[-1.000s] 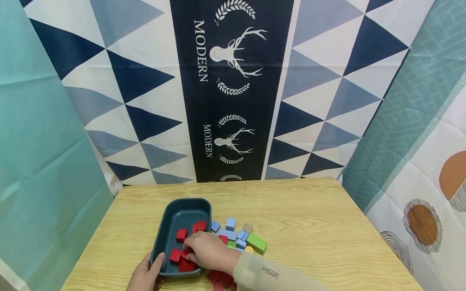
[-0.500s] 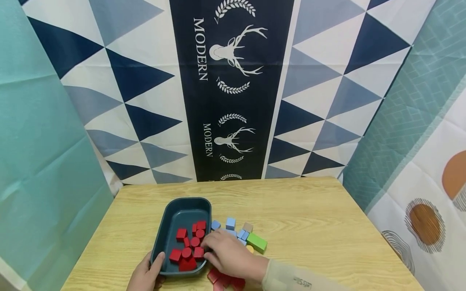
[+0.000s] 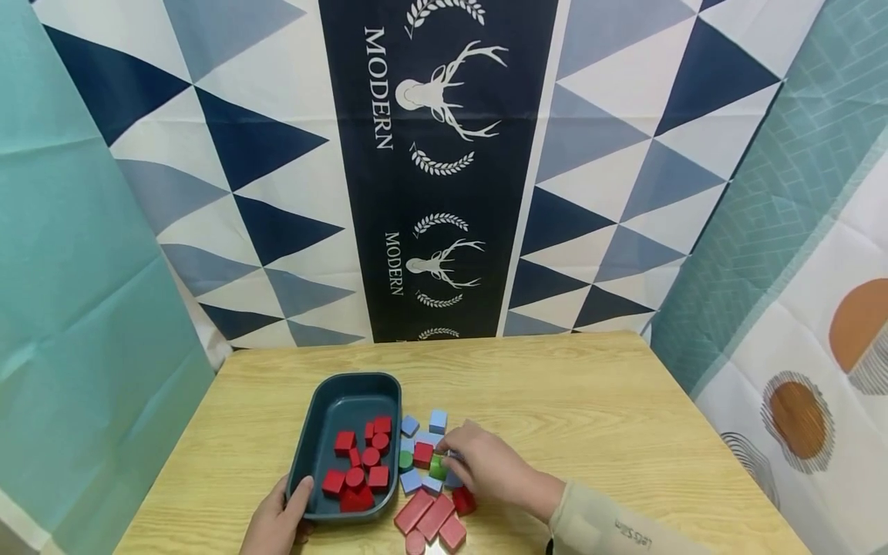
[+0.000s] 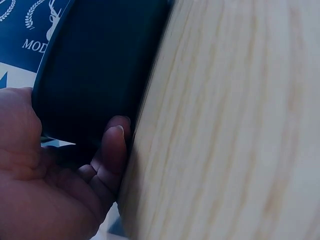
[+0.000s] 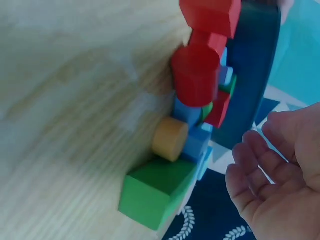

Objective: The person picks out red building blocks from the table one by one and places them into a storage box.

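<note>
My left hand (image 3: 274,518) grips the near-left corner of a dark teal tray (image 3: 352,405), thumb over the rim. In the left wrist view, fingers of the left hand (image 4: 60,185) curl under the tray wall (image 4: 100,70). Several red blocks (image 3: 344,442), cubes and cylinders among them, lie in the tray. My right hand (image 3: 496,466) hovers over the loose blocks right of the tray, hiding some. In the right wrist view, the right hand (image 5: 280,175) has loosely bent fingers with nothing between them, apart from a red cylinder (image 5: 196,75) and a green block (image 5: 155,195).
Several blue blocks (image 3: 411,482), a green cylinder (image 3: 405,461) and a red cube (image 3: 423,455) lie by the tray's right wall. Nearer, several red blocks (image 3: 435,516) lie on the wooden table (image 3: 569,401). An orange-yellow cylinder (image 5: 170,139) shows in the right wrist view.
My right hand has left the tray, where it held a red cylinder, and moved right over the loose blocks. The cylinder now lies in the tray. The left hand keeps its grip.
</note>
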A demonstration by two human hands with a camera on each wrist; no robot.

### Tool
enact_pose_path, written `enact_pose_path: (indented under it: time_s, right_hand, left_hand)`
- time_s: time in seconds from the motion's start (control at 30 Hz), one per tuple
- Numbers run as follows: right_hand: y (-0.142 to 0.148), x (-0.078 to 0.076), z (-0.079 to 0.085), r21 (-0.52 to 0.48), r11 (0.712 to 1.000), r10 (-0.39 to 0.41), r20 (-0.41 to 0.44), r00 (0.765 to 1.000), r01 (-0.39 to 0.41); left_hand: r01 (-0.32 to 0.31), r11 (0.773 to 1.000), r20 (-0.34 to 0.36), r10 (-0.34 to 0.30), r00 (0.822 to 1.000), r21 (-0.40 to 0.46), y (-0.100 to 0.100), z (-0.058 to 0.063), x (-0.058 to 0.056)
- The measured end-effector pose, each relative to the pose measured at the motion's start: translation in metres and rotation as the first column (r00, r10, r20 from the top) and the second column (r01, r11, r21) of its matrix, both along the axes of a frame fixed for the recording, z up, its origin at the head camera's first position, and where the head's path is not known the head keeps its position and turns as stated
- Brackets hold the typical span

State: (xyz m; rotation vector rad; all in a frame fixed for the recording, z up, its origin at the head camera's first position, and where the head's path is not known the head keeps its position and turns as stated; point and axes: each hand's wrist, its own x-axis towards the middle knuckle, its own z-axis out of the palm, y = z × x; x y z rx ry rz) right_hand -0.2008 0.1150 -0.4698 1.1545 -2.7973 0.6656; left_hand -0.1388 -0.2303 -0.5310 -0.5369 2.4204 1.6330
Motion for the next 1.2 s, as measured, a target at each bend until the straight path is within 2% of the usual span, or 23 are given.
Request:
enact_pose_path:
  time_s: [0.1, 0.2, 0.5, 0.83, 1.0, 1.1, 1.2]
  right_hand:
    - [-0.004, 0.003, -0.005, 0.028, 0.999, 0.044, -0.043, 0.998, -0.043]
    - [-0.013, 0.004, -0.008, 0.079, 0.996, 0.053, -0.08, 0.995, -0.046]
    - [-0.034, -0.003, -0.024, 0.188, 0.979, -0.057, -0.128, 0.99, 0.081]
    - [-0.043, -0.004, -0.03, 0.199, 0.963, -0.152, -0.15, 0.977, 0.181]
    - [-0.043, -0.004, -0.021, 0.152, 0.972, -0.151, -0.19, 0.97, 0.182]
    - [-0.045, -0.006, -0.009, 0.094, 0.982, -0.141, -0.21, 0.967, 0.164]
    - [-0.054, -0.006, 0.007, 0.057, 0.987, -0.135, -0.193, 0.972, 0.149]
  left_hand:
    - [-0.003, 1.0, 0.008, 0.003, 1.0, -0.001, 0.001, 0.001, 0.001]
    - [-0.004, 1.0, 0.012, 0.004, 1.0, -0.006, 0.001, 0.002, 0.001]
    - [-0.004, 1.0, 0.016, 0.004, 1.0, 0.011, 0.002, -0.002, 0.005]
    - [0.0, 1.0, -0.004, 0.0, 1.0, 0.006, 0.0, -0.003, 0.004]
    - [0.002, 1.0, -0.004, -0.002, 1.0, 0.006, 0.0, -0.003, 0.004]
    - [0.002, 1.0, -0.003, -0.002, 1.0, 0.002, 0.0, -0.004, 0.004]
    - [0.003, 1.0, -0.003, -0.003, 1.0, -0.004, 0.0, -0.003, 0.003]
